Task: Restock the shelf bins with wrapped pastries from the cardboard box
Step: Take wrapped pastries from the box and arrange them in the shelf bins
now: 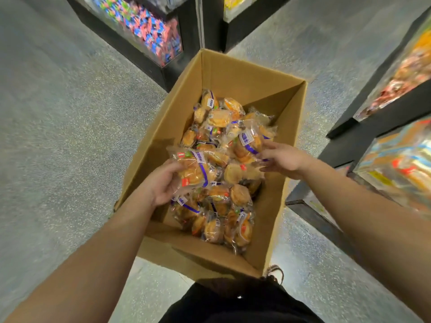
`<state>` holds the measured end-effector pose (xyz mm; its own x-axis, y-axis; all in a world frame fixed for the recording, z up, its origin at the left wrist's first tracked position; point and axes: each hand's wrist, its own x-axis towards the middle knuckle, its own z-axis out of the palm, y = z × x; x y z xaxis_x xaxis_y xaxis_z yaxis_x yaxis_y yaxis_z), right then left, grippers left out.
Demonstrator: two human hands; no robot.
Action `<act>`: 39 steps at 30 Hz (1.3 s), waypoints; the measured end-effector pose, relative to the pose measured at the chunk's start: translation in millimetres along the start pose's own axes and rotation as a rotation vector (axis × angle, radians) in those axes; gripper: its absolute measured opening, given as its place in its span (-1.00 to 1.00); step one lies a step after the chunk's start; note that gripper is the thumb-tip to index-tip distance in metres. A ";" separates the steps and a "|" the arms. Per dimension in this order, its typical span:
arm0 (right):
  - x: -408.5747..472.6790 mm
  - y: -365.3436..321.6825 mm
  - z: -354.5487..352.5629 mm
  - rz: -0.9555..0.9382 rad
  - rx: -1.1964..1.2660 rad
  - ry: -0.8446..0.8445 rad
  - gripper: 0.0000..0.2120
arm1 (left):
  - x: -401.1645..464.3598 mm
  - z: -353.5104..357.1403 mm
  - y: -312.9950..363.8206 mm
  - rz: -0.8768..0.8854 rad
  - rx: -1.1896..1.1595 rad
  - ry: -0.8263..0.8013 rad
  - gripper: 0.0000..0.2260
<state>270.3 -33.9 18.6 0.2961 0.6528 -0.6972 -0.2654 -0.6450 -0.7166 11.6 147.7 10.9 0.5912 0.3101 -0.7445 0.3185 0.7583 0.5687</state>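
Note:
An open cardboard box (233,73) stands on the floor below me, holding several clear-wrapped golden pastries (219,206) with purple labels. My left hand (161,183) grips a wrapped pastry (193,169) from its left side, just above the pile. My right hand (284,158) reaches in from the right, and its fingers pinch another wrapped pastry (247,143) near the box's right wall. Both arms come from the bottom corners of the view.
Black shelf units with clear bins surround the box: one of blue and pink sweets (149,26) at upper left, a yellow one (235,5) at top, colourful snack bins (401,159) at right. Grey speckled floor (58,124) lies to the left. My dark trousers and shoe (275,273) are at the bottom.

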 end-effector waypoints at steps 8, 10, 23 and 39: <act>-81.4 22.6 -58.8 -0.060 0.114 0.005 -0.55 | -1.8 85.7 12.0 0.035 0.175 -0.187 -0.90; -102.4 37.6 -75.8 -0.062 0.168 0.036 -0.52 | -2.6 117.8 9.1 0.036 0.175 -0.189 -0.85; -302.6 191.2 -210.4 -0.044 0.259 0.315 -0.79 | -19.1 361.3 -106.2 -0.041 0.570 -0.514 -0.64; -614.4 384.2 -394.8 0.171 -0.012 0.428 -0.61 | -120.0 717.1 -322.1 0.128 1.571 -1.270 -0.71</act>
<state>348.7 -839.6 178.6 0.6023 0.3152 -0.7334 -0.3338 -0.7351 -0.5900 369.5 -544.9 167.7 0.5185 -0.7190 -0.4629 0.0683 -0.5047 0.8606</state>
